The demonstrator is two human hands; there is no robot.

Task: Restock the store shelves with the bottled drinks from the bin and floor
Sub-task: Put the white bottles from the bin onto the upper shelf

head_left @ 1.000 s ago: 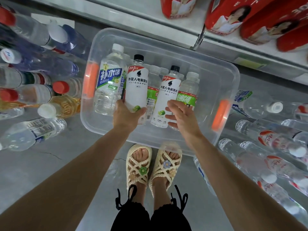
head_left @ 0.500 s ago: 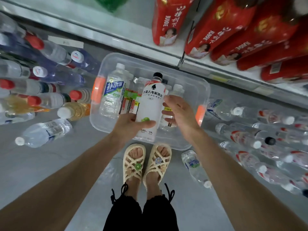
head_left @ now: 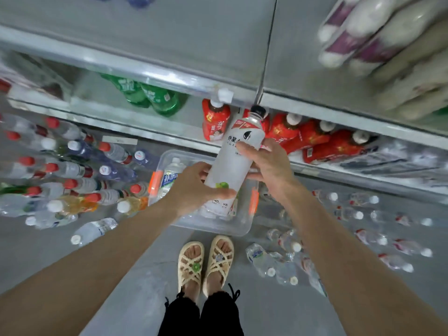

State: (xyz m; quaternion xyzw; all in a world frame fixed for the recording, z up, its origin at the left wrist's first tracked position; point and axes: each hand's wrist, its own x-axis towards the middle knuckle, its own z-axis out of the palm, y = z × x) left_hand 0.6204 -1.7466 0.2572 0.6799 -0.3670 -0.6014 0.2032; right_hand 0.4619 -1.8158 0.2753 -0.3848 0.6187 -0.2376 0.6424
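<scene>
Two hands on one bottle. Your left hand [head_left: 194, 187] grips the lower body of the white bottle [head_left: 232, 161], with the thumb across the front just under the green fruit mark. Your right hand [head_left: 269, 166] wraps the upper half, fingers lying over the printed label. The bottle has a white sleeve and a black cap [head_left: 257, 110]. It is tilted, cap pointing up and away from you toward the shelves, and is held in the air above the clear bin [head_left: 218, 226].

Bin: transparent, with orange handles [head_left: 155, 181] at both ends, on the grey floor [head_left: 145, 275] right below your hands. One clear bottle with a blue-and-green label [head_left: 171, 177] sits at the left end. The rest of the contents are hidden behind your hands and the held bottle.

Shelves beyond the bin: the lower shelf [head_left: 121, 120] carries green bottles [head_left: 157, 98] to the left of the held bottle's cap and a row of red juice bottles [head_left: 315, 139] around and to the right of it. The upper shelf [head_left: 145, 71] has pale bottles with purple labels [head_left: 363, 32] at far right, blurred.

Floor, left of bin: a crowd of water bottles [head_left: 80, 169], mostly with red or white caps, plus two with amber drink [head_left: 75, 204]. Floor, right of bin: more clear bottles [head_left: 266, 260], loosely spread. Your sandalled feet [head_left: 191, 265] stand just short of the bin.
</scene>
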